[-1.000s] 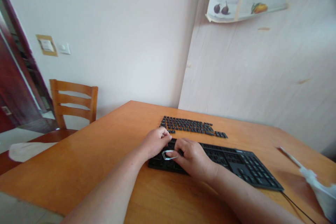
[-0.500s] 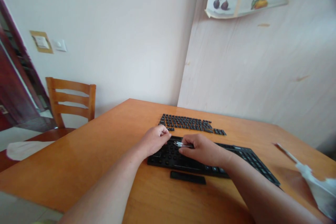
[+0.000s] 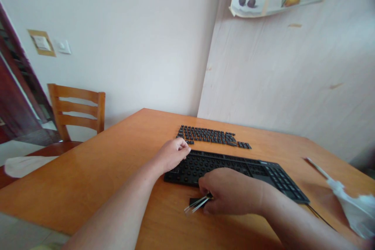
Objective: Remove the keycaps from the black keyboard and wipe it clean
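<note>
A black keyboard [image 3: 211,161] lies on the wooden table, most of its left part stripped of keycaps and its number pad still capped. My left hand [image 3: 175,154] is closed, fingertips pinched at the keyboard's upper left corner; what it holds, if anything, is hidden. In my right hand [image 3: 224,191] is a keycap puller [image 3: 197,204] with thin metal wires, pointing left. That hand is lowered over the long black space bar key [image 3: 193,202] in front of the keyboard and covers its right part. Whether the fingers touch the key I cannot tell.
Behind the keyboard, loose black keycaps [image 3: 208,134] lie in rows. A crumpled white plastic bag [image 3: 351,207] and a thin stick [image 3: 318,167] rest on the right. A cable [image 3: 320,216] runs from the keyboard. A wooden chair [image 3: 77,107] stands left of the table [image 3: 117,179].
My right hand has moved from above the keyboard down towards me, to the space bar key, with the keycap puller still in it. My left hand has stayed at the corner.
</note>
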`<state>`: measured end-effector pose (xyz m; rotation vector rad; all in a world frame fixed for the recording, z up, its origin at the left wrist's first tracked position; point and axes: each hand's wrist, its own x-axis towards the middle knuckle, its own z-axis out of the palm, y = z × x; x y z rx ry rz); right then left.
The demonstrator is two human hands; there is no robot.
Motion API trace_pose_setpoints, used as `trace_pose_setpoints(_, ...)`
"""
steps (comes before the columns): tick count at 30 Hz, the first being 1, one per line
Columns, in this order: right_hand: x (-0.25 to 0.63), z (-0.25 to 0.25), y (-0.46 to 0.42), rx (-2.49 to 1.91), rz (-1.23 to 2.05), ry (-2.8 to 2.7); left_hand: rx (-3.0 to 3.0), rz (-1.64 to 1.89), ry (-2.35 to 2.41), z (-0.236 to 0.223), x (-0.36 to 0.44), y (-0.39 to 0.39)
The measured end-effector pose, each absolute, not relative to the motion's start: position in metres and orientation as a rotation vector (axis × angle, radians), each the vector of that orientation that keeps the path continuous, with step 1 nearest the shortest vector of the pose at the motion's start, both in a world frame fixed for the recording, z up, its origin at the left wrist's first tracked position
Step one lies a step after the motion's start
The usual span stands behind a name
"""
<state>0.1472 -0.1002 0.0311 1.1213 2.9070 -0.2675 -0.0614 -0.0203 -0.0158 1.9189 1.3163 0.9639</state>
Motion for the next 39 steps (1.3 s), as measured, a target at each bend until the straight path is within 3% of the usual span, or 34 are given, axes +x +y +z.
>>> trace_pose_setpoints(6,0.144,0.036,-0.096,1.138,-0.307,3.008,1.917,0.987,1.317,-0.011,-0.060,-0.022)
trace_pose_setpoints(14,0.151,0.029,-0.061,1.663,-1.656,2.797,1.649,1.005,1.102,0.001,-0.055,-0.032)
trace_pose_setpoints(21,0.150,0.016,-0.052,1.608,-2.072,2.699,1.485,0.992,0.868,0.002,-0.054,-0.034)
trace_pose_setpoints(24,0.149,0.014,-0.050,1.673,-1.996,2.745,1.464,1.006,0.879,0.001,-0.054,-0.034)
trace_pose_setpoints(30,0.146,0.011,-0.047,1.695,-1.376,3.213,1.496,1.020,0.933,0.004,-0.053,-0.037)
trace_pose_setpoints(39,0.155,0.005,-0.038,2.054,-0.860,3.118,1.414,1.069,0.958,0.000,-0.055,-0.033)
